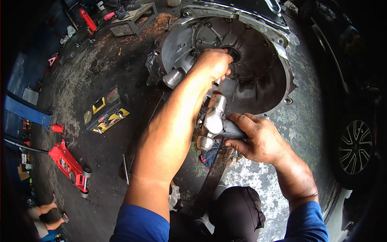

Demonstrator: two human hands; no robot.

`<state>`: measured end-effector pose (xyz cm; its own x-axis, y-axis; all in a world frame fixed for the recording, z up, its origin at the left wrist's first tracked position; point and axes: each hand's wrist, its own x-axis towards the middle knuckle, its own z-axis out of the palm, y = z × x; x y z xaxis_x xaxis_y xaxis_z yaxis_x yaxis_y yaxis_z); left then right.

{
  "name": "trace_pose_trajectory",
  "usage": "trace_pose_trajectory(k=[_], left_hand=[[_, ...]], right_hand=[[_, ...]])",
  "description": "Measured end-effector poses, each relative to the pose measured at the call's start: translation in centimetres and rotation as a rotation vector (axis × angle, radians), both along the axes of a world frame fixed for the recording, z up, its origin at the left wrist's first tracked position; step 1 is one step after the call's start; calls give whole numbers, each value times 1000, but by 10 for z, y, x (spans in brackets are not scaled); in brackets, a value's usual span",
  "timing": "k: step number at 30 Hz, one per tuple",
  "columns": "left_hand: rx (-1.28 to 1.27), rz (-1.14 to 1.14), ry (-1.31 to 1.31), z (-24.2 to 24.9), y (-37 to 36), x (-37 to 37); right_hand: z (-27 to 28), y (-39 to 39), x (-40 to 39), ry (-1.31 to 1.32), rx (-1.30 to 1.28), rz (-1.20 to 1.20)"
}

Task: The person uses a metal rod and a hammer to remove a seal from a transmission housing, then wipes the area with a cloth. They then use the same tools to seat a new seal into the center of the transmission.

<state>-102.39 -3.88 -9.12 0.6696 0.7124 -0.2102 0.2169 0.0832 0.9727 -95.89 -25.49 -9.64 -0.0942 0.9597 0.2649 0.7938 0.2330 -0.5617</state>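
Note:
In front of me is a large grey metal bell housing (pixel 266 86) with a ribbed inside and a round central bore. My left hand (pixel 214 63) is closed at that bore, wrapped round a metal rod (pixel 216 84) whose round end sticks out below the fist. Most of the rod is hidden by the fingers. My right hand (pixel 260 139) grips a ball-peen hammer (pixel 213 122) close behind its head. The hammer's flat face points up toward the rod's end, a small distance apart from it.
On the floor at left lie a black and yellow toolbox (pixel 107 115), a red floor jack (pixel 70 165) and a metal bar (pixel 125 169). A low bench (pixel 135 18) stands at the back left. A person in a dark cap (pixel 238 213) is below me; a car wheel (pixel 355 147) is right.

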Motion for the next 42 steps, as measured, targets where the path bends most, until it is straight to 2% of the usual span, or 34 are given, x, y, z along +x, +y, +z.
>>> trace_pose_trajectory(k=[5,11,17,25,32,33,35,38,42], left_hand=[[0,30,111,19,-11,-5],[-36,37,15,-1,1,5],[-92,35,10,5,-3,2],[-37,22,11,3,-2,5],[-95,21,54,6,-3,2],[-71,13,55,3,-3,3],[-9,-3,46,3,1,5],[-66,19,87,5,-2,2],[73,5,85,11,-9,2]], right_hand=[[2,0,3,26,17,-36],[1,2,5,80,37,-27],[1,3,5,93,39,-23],[4,9,5,101,38,-39],[11,3,4,99,96,129],[4,9,9,81,119,10],[2,8,4,135,136,-16],[11,-4,-4,115,90,60],[11,-10,-6,116,60,76]])
